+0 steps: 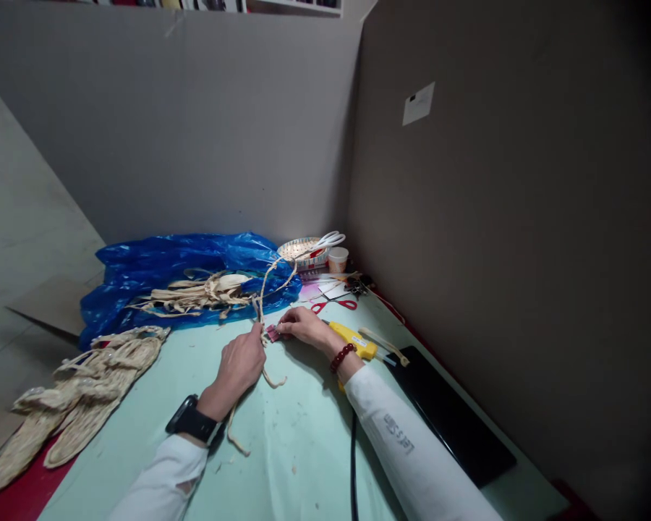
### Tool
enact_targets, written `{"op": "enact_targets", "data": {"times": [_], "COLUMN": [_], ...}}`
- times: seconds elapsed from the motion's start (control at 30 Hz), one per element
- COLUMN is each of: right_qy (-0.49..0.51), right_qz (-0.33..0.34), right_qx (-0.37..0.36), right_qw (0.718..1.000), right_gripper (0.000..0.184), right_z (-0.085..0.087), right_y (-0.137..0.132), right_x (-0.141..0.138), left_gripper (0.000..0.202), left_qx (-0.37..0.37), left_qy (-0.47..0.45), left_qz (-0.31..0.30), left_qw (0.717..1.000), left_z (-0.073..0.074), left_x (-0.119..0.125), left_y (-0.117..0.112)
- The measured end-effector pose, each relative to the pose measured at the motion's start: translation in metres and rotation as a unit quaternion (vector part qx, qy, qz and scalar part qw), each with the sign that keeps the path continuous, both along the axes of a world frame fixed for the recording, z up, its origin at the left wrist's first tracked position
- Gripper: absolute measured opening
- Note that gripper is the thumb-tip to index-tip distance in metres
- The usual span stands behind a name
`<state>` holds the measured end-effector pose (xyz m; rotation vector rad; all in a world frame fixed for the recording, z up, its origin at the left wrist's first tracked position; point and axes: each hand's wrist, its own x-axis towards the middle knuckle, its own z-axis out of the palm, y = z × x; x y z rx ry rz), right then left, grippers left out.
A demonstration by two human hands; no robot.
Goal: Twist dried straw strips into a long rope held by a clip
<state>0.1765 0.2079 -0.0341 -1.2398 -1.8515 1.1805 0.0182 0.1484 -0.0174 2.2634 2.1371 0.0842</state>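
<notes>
My left hand (241, 364) is closed around a pale straw-like braided strip (274, 278) that loops up toward the back of the table and trails down past my wrist. My right hand (302, 324) pinches a small pink clip (273, 333) against the strip, right beside the left hand's fingers. A black watch sits on my left wrist and a dark red bead bracelet on my right. Both arms wear white sleeves.
A yellow glue gun (352, 339) lies under my right wrist. Red-handled scissors (333, 305), a woven basket (304, 252) with white scissors and a small cup (337, 258) sit behind. A blue plastic bag (157, 269) holds loose strips; woven pieces (81, 394) lie left. A black tablet (450, 416) lies right.
</notes>
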Motion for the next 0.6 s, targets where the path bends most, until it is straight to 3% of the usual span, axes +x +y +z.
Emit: {"op": "enact_targets", "data": {"times": [0.27, 0.6], "right_qy": [0.016, 0.019], "right_qz": [-0.071, -0.085], "right_qx": [0.008, -0.002], "right_qw": [0.997, 0.996], "right_gripper": [0.009, 0.007], "right_z": [-0.008, -0.01], "right_y": [-0.002, 0.001], "right_x": [-0.008, -0.009], "left_gripper": [0.035, 0.029], "left_qx": [0.001, -0.073], "left_qy": [-0.007, -0.061], "left_qz": [0.01, -0.043], "left_qw": [1.0, 0.995], "left_z": [-0.004, 0.009], "left_x": [0.002, -0.01], "left_y": [0.005, 0.024]}}
